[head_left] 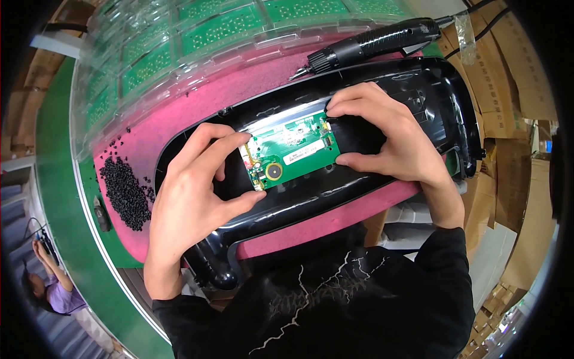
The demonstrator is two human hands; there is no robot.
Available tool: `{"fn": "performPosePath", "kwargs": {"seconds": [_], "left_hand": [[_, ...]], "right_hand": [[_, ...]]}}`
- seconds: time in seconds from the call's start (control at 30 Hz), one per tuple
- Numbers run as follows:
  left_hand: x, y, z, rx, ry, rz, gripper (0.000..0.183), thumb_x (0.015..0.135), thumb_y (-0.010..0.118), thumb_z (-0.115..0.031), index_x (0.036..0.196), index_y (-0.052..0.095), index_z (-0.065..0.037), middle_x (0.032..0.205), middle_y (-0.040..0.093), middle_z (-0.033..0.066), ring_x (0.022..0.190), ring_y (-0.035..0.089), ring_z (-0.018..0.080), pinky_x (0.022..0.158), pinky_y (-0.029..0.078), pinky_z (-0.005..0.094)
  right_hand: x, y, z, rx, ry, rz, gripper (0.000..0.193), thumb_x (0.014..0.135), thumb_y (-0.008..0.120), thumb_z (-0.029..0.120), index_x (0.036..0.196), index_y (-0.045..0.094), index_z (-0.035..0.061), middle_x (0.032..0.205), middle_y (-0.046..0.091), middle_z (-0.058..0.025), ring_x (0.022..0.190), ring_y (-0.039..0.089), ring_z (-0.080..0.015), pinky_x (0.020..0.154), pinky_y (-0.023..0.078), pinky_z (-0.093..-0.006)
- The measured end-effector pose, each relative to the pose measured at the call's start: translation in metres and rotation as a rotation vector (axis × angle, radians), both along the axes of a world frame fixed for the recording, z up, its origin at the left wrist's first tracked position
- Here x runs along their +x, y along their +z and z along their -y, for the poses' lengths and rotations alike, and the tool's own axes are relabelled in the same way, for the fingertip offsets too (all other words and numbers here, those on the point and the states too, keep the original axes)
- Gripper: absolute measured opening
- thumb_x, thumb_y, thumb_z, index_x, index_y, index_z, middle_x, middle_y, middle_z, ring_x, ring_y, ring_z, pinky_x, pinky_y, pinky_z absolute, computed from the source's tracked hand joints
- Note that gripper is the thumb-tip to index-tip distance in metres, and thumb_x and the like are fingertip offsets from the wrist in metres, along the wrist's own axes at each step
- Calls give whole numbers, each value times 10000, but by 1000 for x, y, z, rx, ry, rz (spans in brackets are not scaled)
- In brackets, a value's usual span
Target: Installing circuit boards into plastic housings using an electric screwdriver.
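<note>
Between my two hands is a green circuit board [290,158] with a round buzzer-like part and a white label strip. My left hand [197,179] pinches its left edge, thumb at the lower corner and fingers at the upper one. On the opposite edge, my right hand [379,134] grips the board's corners with thumb and fingers. Under the board lies a large glossy black plastic shell [281,209], hollow side up. Whether the board touches the shell, I cannot tell.
A pink mat [215,105] lies beneath the shell. A black electric screwdriver [371,46] rests beyond it, near clear trays [209,30] of green boards. Black screws [124,194] are heaped at left beside a small dark object [101,214]. Cardboard boxes [490,90] stand right; another person [54,281] is far left.
</note>
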State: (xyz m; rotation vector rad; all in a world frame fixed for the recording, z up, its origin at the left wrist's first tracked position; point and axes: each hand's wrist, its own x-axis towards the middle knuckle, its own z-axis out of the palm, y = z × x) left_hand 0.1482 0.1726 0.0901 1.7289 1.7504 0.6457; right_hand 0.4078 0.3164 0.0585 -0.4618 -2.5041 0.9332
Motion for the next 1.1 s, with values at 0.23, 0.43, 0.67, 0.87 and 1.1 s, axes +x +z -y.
{"fn": "performPosePath", "kwargs": {"seconds": [0.23,0.43,0.67,0.87,1.1], "left_hand": [[0,-3,3,19,21,-5,620,571,846,-21,1160,654,-21,1117,569,57,683,486,122,548,438,254],[-3,-9,5,73,-45,-45,625,610,855,-83,1187,617,-47,1121,552,55,669,476,190,637,464,323],[-10,-10,7,98,-83,-132,600,666,847,-161,1195,587,-50,1177,550,79,876,623,307,737,519,399],[-15,-5,18,260,-21,-113,510,744,811,-187,1171,585,-27,1149,569,113,850,653,310,748,528,408],[-92,28,41,367,237,-350,208,770,715,-3,963,646,27,927,677,126,749,647,260,696,519,355]], "right_hand": [[-2,4,4,-17,-28,37,535,646,829,62,1130,605,20,1169,600,-114,1068,578,-318,910,485,-375],[-4,8,8,-11,-40,76,556,625,825,55,1135,607,23,1182,596,-121,1078,571,-330,938,469,-388],[-8,13,8,3,-34,102,566,632,823,53,1151,603,8,1189,590,-130,1089,571,-331,958,463,-378],[-6,30,14,-140,-192,114,721,660,797,18,1330,530,29,1248,595,-101,1073,588,-217,958,459,-326],[72,52,-78,215,-686,452,502,957,652,221,1426,493,143,1081,568,-72,1076,533,-197,1016,389,-331]]}}
